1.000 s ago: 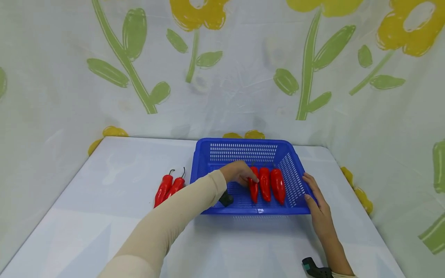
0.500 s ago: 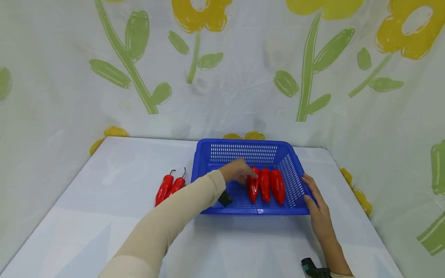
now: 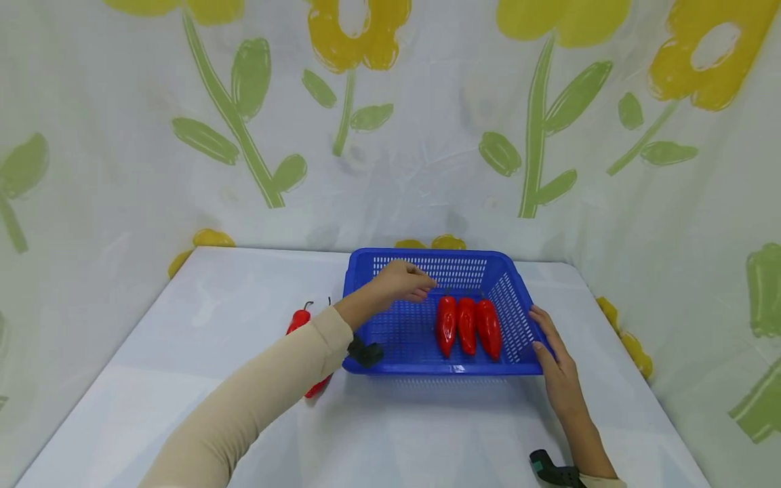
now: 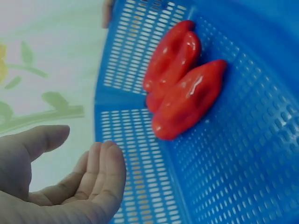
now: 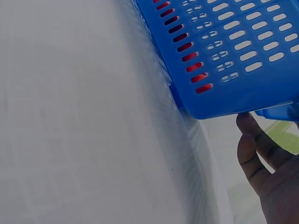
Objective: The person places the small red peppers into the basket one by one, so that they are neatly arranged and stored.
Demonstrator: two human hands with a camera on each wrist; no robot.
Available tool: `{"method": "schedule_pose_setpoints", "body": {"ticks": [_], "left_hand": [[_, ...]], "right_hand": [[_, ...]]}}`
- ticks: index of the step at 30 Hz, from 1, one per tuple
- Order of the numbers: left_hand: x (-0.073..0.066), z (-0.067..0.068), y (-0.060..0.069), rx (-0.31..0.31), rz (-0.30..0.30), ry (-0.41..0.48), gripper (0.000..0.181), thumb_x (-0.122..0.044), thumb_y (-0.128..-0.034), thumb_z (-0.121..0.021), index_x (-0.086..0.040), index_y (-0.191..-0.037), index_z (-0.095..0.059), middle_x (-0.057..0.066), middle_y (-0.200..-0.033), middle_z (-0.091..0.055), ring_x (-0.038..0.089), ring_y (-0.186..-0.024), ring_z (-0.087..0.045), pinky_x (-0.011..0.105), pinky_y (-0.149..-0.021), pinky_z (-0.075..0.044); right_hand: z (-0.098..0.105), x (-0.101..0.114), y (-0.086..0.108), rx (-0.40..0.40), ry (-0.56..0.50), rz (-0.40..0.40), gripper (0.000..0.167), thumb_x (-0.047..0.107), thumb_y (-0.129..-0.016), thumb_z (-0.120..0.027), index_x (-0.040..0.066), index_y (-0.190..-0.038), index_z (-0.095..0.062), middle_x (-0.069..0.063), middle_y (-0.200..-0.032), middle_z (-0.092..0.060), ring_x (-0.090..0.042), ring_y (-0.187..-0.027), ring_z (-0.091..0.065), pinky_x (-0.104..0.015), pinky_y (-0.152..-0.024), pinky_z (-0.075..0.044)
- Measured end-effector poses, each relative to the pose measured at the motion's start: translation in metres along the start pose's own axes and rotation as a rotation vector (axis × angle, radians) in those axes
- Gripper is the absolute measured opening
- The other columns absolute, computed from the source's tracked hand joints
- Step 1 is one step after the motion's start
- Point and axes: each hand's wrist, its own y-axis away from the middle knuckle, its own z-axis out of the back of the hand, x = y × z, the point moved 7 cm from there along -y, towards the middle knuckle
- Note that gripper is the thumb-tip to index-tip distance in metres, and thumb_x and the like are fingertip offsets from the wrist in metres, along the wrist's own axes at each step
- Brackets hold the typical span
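Three red peppers (image 3: 466, 327) lie side by side in the right half of a blue basket (image 3: 451, 370). My left hand (image 3: 403, 281) hovers over the basket, left of the peppers. In the left wrist view that hand (image 4: 100, 186) is empty, thumb apart from softly bent fingers, with the peppers (image 4: 189, 100) beyond it. My right hand (image 3: 563, 379) grips the basket's near right corner, thumb on the rim. The right wrist view shows the hand's fingertips (image 5: 245, 122) against the rim. Left of the basket, two more red peppers (image 3: 299, 320) are partly hidden by my left sleeve.
The basket stands on a white table (image 3: 244, 305) near its far edge. A white curtain (image 3: 427, 190) with yellow flowers and green leaves hangs behind and at both sides. Each wrist wears a black device (image 3: 552, 469).
My left hand has let go of the leftmost pepper in the basket and moved up and to the left. That pepper has shifted slightly. My right hand remains on the corner.
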Motion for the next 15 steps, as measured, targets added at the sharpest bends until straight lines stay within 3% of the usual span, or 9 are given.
{"method": "schedule_pose_setpoints", "body": {"ticks": [8, 15], "left_hand": [[0.003, 0.034, 0.033, -0.020, -0.082, 0.003, 0.031, -0.016, -0.0926, -0.072, 0.002, -0.117, -0.065, 0.016, -0.113, -0.069, 0.027, -0.100, -0.070, 0.031, -0.086, -0.058], [0.008, 0.057, 0.050, -0.044, -0.145, -0.013, 0.030, -0.018, -0.0948, -0.070, -0.001, -0.119, -0.066, 0.016, -0.115, -0.068, 0.023, -0.099, -0.070, 0.037, -0.094, -0.055]], "right_hand": [[0.001, -0.001, -0.002, 0.000, 0.015, 0.007, 0.047, 0.022, -0.109, -0.038, 0.024, -0.156, -0.037, 0.006, -0.163, -0.027, -0.004, -0.148, -0.017, -0.012, -0.110, -0.019], [-0.001, -0.002, 0.001, 0.000, 0.000, 0.006, 0.047, 0.022, -0.109, -0.038, 0.022, -0.156, -0.037, 0.005, -0.163, -0.026, -0.005, -0.149, -0.017, -0.013, -0.111, -0.019]]}}
